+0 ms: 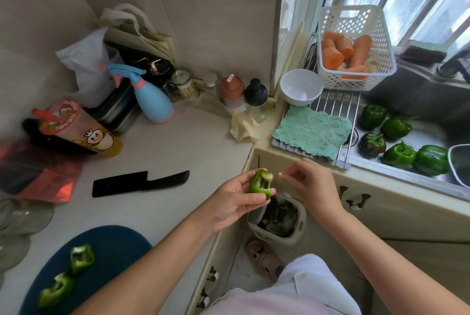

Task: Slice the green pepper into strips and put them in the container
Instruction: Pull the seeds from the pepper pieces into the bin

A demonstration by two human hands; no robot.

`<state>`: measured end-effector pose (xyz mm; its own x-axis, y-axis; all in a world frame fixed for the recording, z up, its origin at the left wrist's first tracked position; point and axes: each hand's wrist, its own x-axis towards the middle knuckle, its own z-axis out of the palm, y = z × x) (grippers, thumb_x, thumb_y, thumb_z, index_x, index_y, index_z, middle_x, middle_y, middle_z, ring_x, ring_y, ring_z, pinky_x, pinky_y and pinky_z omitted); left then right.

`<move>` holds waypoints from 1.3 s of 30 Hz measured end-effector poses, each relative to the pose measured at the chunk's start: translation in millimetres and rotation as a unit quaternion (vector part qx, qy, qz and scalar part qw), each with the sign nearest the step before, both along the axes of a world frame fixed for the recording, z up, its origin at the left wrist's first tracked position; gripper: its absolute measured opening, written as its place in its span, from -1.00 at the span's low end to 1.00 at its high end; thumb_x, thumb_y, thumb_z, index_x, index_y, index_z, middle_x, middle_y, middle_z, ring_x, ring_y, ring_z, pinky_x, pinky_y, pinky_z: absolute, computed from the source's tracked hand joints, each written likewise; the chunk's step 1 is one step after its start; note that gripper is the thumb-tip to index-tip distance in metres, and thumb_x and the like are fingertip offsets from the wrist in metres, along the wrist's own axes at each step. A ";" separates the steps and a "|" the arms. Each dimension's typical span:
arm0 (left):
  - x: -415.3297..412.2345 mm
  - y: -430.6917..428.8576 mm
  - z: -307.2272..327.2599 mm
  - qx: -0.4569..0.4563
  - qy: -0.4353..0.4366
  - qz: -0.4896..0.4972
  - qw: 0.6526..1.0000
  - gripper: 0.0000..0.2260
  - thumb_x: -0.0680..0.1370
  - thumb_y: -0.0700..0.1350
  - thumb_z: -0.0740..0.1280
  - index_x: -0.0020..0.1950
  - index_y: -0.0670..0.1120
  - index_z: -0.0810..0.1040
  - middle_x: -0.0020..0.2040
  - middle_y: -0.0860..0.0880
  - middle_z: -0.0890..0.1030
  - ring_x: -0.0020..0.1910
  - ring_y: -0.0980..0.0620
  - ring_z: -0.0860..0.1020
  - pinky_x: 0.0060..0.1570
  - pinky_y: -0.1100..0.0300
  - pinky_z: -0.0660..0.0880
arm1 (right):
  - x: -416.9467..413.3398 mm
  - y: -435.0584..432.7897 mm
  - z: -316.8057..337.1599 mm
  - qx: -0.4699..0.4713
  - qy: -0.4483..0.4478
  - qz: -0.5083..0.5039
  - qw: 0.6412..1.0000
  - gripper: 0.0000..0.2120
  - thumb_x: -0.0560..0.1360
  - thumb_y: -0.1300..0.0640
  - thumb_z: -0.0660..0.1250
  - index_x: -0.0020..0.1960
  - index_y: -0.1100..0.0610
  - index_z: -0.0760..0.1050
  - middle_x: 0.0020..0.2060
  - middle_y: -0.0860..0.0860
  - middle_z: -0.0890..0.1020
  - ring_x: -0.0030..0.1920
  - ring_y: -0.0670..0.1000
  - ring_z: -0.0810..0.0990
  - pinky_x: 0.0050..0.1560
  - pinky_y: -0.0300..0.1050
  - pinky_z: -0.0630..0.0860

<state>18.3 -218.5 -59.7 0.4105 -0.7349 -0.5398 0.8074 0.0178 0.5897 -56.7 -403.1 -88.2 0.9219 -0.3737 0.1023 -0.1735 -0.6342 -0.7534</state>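
Right now we hold a piece of green pepper (262, 184) in our left hand (236, 200), fingers curled around it with the hollow side facing up, out past the edge of the worktop (178, 152) and above a small bin (278, 218) on the floor. Our right hand (312, 185) sits just beside it, thumb and fingertips pinched on a tiny pale bit we cannot make out. Two more pepper pieces (67, 276) lie on the dark blue cutting board (109, 246) at the near left. A black knife (140, 183) rests flat on the worktop, well apart from both hands. Further right, five whole green peppers (396, 136) lie in the sink (417, 96). Beside them a white bowl (301, 87) and a white basket (356, 45) of carrots (348, 55) stand on a drying rack, where a green cloth (312, 131) also lies.
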 end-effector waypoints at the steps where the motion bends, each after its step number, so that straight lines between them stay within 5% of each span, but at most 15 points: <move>1: -0.1 1.3 -0.5 -0.001 -0.005 -0.004 1.000 -0.47 0.41 -0.49 0.30 0.34 -0.17 0.39 0.29 -0.18 0.51 0.23 -0.19 0.52 0.14 0.07 0.53 | -1.8 -0.7 -3.1 -0.009 0.012 0.005 1.000 -0.86 0.33 0.19 0.54 -0.26 0.13 0.58 -0.35 -0.07 0.57 -0.32 -0.06 0.54 -0.30 -0.12 0.50; 9: -4.9 3.1 -1.7 0.026 -0.029 -0.016 0.999 -0.51 0.44 -0.51 0.26 0.30 -0.14 0.44 0.27 -0.13 0.52 0.23 -0.14 0.53 0.18 0.08 0.49 | -3.3 -8.1 -20.9 -0.085 0.099 0.067 0.989 -0.84 0.47 0.29 0.35 -0.04 0.13 0.66 -0.15 0.00 0.71 -0.13 0.06 0.66 -0.12 -0.03 0.56; 14: -9.2 4.6 -4.6 0.035 -0.031 -0.017 0.999 -0.50 0.43 -0.51 0.27 0.31 -0.14 0.44 0.21 -0.09 0.56 0.23 -0.13 0.53 0.19 0.07 0.48 | -2.8 -12.5 -9.3 -0.062 0.101 0.076 0.990 -0.86 0.48 0.20 0.39 0.00 0.10 0.68 -0.13 -0.03 0.72 -0.13 -0.05 0.67 -0.04 -0.09 0.58; 20: -7.2 5.3 -1.0 0.031 -0.030 -0.036 0.998 -0.52 0.44 -0.44 0.29 0.33 -0.16 0.43 0.18 -0.17 0.58 0.16 -0.13 0.57 0.16 0.11 0.52 | -3.2 -7.4 34.8 -0.002 0.021 0.212 0.977 -0.78 0.43 0.03 0.44 0.06 0.03 0.62 -0.04 -0.11 0.61 -0.10 -0.21 0.59 -0.08 -0.40 0.52; 25: -8.8 1.9 7.1 -0.003 -0.020 -0.080 0.997 -0.67 0.36 -0.25 0.43 0.12 -0.16 0.61 -0.06 -0.13 0.65 -0.04 -0.05 0.63 -0.01 0.19 0.59 | 2.5 1.6 45.1 -0.053 -0.031 0.287 0.956 -0.85 0.41 0.11 0.48 -0.02 0.05 0.64 -0.09 -0.07 0.56 -0.13 -0.07 0.60 -0.17 -0.06 0.57; 31: -7.9 -0.5 12.0 -0.033 -0.013 -0.083 0.996 -0.64 0.24 -0.06 0.59 -0.03 -0.16 0.67 -0.10 -0.11 0.65 -0.07 -0.03 0.64 -0.08 0.23 0.59 | 2.0 1.7 50.0 -0.091 -0.110 0.285 0.948 -0.82 0.48 0.06 0.36 -0.04 0.12 0.68 -0.16 -0.04 0.62 -0.21 -0.08 0.63 -0.28 -0.10 0.59; 39: -6.1 -9.8 22.3 -0.034 -0.002 -0.036 0.999 -0.85 0.48 -0.20 0.30 -0.04 -0.19 0.64 -0.12 -0.15 0.63 -0.09 -0.05 0.63 0.03 0.09 0.58 | 3.9 2.5 43.6 -0.152 -0.140 0.220 0.953 -0.78 0.54 0.11 0.26 -0.02 0.21 0.62 -0.12 0.04 0.60 -0.17 0.01 0.61 -0.22 -0.09 0.58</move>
